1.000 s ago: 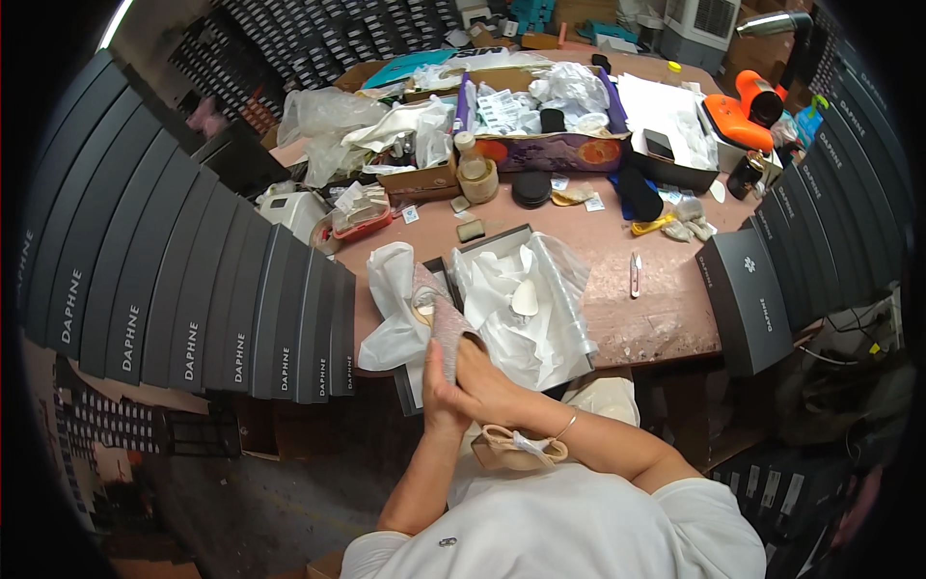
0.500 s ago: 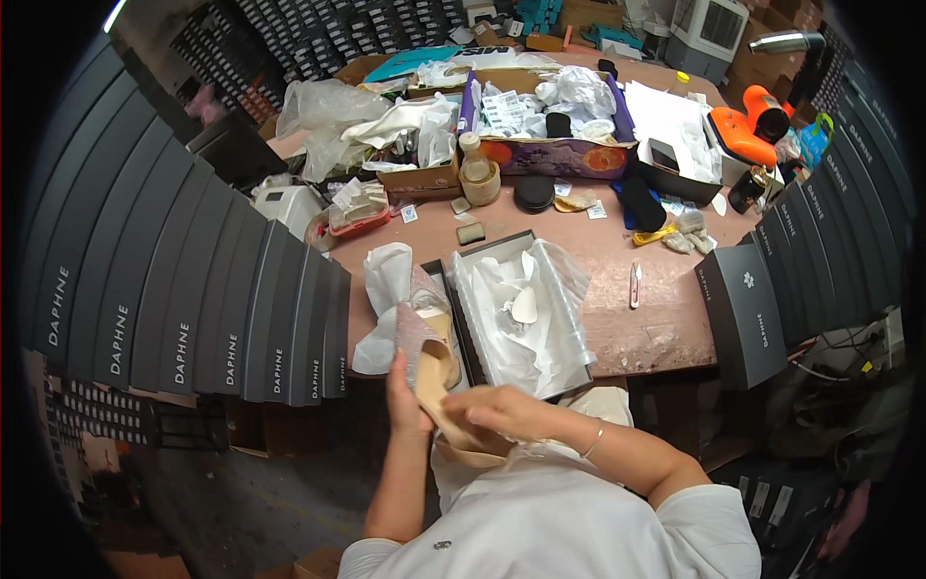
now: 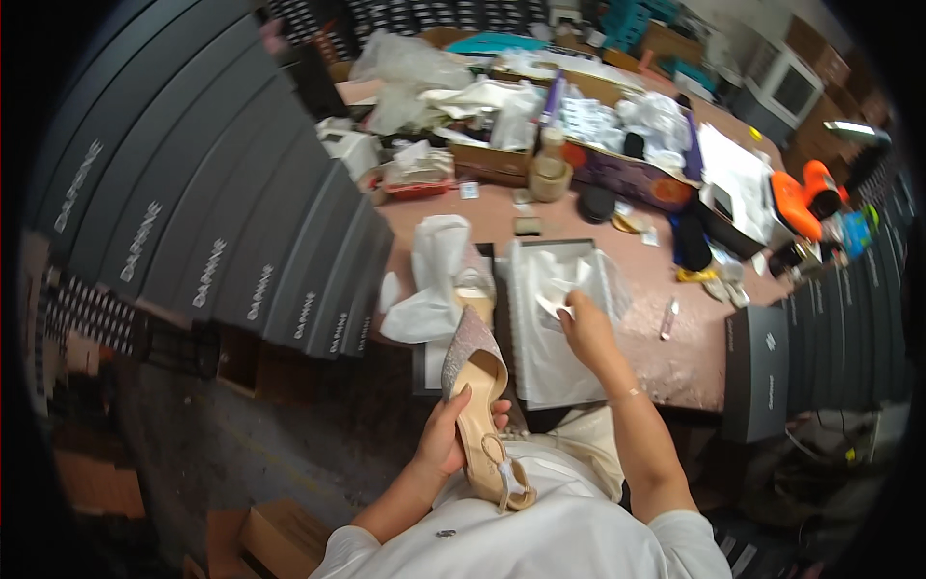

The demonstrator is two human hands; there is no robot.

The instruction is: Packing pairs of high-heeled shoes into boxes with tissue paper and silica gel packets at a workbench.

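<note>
My left hand (image 3: 453,429) holds a beige pointed shoe (image 3: 479,405) with a glittery toe and a thin heel strap, sole side toward me, above my lap. My right hand (image 3: 586,326) reaches into an open shoe box (image 3: 558,323) lined with white tissue paper and pinches a piece of white paper (image 3: 559,299) there. A second shoe (image 3: 473,289) lies half wrapped in white tissue (image 3: 432,280) on the box lid just left of the box.
A brown worktable (image 3: 675,357) carries clutter at its back: bags, cardboard trays, a tape roll (image 3: 548,179), black round items, orange tools (image 3: 805,198). Tall stacks of dark shoe boxes (image 3: 193,232) stand on the left, and more on the right (image 3: 772,372).
My hands have come apart. The left hand has lowered the shoe toward my lap, and the right hand has moved up into the open box onto the tissue paper.
</note>
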